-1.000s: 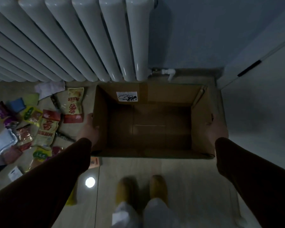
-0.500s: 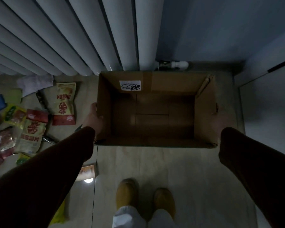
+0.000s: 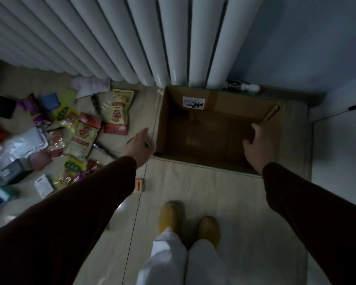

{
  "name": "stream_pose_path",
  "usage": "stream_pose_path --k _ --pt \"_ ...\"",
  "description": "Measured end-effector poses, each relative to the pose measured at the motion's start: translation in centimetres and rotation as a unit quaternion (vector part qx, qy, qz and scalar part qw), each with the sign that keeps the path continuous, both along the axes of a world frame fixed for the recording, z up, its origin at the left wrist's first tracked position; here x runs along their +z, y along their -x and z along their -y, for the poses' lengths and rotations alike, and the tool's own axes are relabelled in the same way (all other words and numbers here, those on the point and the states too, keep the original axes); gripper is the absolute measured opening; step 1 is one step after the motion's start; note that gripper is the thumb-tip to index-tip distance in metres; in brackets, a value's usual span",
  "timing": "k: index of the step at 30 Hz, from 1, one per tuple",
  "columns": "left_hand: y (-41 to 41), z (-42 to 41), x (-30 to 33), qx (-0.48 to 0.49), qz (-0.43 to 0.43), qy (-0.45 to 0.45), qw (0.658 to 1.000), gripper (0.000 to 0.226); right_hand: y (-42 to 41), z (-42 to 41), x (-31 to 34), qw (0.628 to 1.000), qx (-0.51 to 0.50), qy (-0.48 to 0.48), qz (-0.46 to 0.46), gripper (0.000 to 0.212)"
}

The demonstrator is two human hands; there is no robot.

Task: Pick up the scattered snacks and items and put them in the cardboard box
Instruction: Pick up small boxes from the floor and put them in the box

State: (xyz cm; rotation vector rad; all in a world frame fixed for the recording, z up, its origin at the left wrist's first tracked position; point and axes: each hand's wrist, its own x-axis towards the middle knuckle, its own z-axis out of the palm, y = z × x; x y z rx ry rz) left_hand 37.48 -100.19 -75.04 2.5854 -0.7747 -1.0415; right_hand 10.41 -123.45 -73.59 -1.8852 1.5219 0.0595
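An open cardboard box [image 3: 212, 99] stands on the floor under the radiator, nothing visible inside it. My left hand [image 3: 139, 147] hovers flat and open just left of the box, off its wall. My right hand [image 3: 262, 144] hangs over the box's right inner side with fingers spread, holding nothing. Scattered snacks lie on the floor to the left: a yellow-and-red snack bag [image 3: 117, 112] nearest the box, a second such bag [image 3: 83, 136] beside it, a silver pouch [image 3: 19, 145], a purple packet [image 3: 32, 105] and several smaller packs.
A white column radiator [image 3: 115, 38] fills the wall above the box. A white cloth [image 3: 90, 87] lies at its foot. A white cabinet [image 3: 341, 140] stands to the right. My yellow shoes [image 3: 171, 214] are on the pale floor before the box. A small orange box [image 3: 139, 185] lies by my left sleeve.
Both hands have let go of the box's side walls. The left hand has drawn away to the left; the right hand has moved over the box's inside. The view has shifted.
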Motion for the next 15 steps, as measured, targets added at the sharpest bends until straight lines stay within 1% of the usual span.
stream_pose_path --k 2,5,7,12,15 --pt "0.0 -3.2 2.4 -0.021 0.018 -0.002 1.000 0.068 -1.8 -2.8 1.8 0.998 0.065 0.027 0.007 0.057" --pt "-0.4 -8.3 5.6 -0.027 0.023 -0.021 0.999 0.068 -4.5 -7.5 4.3 0.991 0.131 0.021 0.006 0.054" --pt "-1.1 -12.2 7.5 -0.008 0.027 -0.036 0.999 0.067 -6.7 -11.3 5.9 0.987 0.157 0.009 0.006 0.052" --pt "-3.4 -24.1 10.4 0.029 0.014 -0.012 0.999 0.064 -11.9 -22.6 8.7 0.980 0.199 -0.018 0.016 0.049" --pt "-5.0 -32.3 11.8 0.053 0.019 -0.016 0.998 0.069 -15.6 -30.3 9.7 0.973 0.229 -0.019 0.000 0.046"
